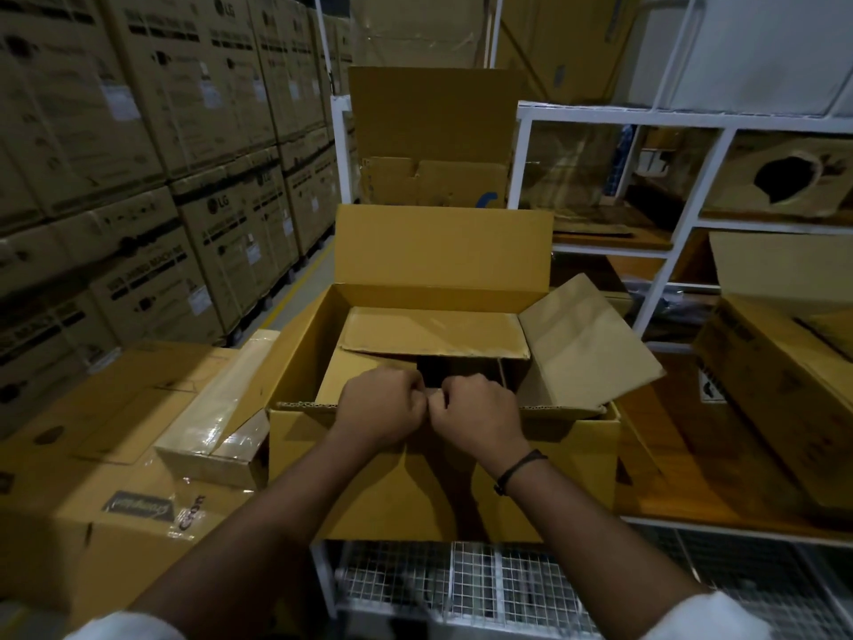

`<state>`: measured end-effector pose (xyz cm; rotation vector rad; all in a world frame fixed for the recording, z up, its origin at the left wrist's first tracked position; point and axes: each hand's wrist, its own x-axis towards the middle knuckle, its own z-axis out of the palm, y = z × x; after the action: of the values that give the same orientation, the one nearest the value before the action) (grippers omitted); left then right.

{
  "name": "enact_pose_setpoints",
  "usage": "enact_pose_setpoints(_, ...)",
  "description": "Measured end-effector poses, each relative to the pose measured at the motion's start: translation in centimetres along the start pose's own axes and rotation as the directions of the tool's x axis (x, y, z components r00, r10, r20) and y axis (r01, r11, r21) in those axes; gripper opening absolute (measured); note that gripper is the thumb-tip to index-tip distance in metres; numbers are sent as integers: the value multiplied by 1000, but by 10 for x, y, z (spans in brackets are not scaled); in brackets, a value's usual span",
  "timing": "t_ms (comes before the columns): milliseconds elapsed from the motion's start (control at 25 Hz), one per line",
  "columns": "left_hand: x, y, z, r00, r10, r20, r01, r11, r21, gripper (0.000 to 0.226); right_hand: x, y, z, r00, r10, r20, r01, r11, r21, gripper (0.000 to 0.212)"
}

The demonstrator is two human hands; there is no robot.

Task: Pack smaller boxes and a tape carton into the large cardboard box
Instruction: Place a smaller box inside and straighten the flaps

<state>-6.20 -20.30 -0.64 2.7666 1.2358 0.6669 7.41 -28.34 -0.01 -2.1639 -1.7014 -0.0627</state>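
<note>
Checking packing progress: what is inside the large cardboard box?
A smaller box with loose flaps fills most of the large cardboard box. The left hand and right hand cover its near edge; its contents and anything beneath are hidden.

My feed is dim and warm-tinted. The large open yellow-brown cardboard box (443, 478) is brightest on its raised back flap, while its inside and front wall lie in shadow. Just left, glare streaks the long brown carton wrapped in clear film (217, 408). Farther left, the stacked printed grey-brown cartons (138, 177) bow and look soft.
</note>
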Motion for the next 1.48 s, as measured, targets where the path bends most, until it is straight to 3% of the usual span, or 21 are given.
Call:
enact_pose_setpoints(280, 13, 1, -11, 1000, -24, 18, 24, 1000, 10, 26, 12, 4, -14, 998, 42, 45, -44, 998, 35, 32)
enact_pose_setpoints(520, 63, -24, -21, 993, -73, 93, 66, 994, 83, 24, 72, 13, -26, 988, 101, 117, -106, 994, 33, 24)
enact_pose_setpoints(680, 118, -48, -23, 990, -27, 140, 6, 988, 152, 26, 135, 22, -18, 982, 129, 135, -124, 991, -45, 18)
enact_pose_setpoints(920, 207, -76, -16, 956, 102, 276, -179, 945, 273, 25, 223, 32, 2, 954, -13, 300, 89, 966, -241, 11)
enact_pose_setpoints(1120, 245, -86, 20, 899, 156, 409, -271, 932, 240, 24, 262, 53, 34, 899, 4, 437, 164, 924, -345, 9)
enact_pose_setpoints(1240, 252, -92, 51, 848, 179, 500, -342, 904, 256, 28, 272, 65, 51, 829, -6, 559, 295, 855, -426, 13)
enact_pose_setpoints(1320, 256, -97, 72, 810, 202, 551, -416, 860, 296, 33, 278, 68, 59, 771, -34, 635, 404, 797, -448, 17)
enact_pose_setpoints(1480, 259, -104, 106, 746, 271, 609, -561, 748, 354, 46, 285, 71, 79, 726, -118, 678, 523, 734, -432, 29)
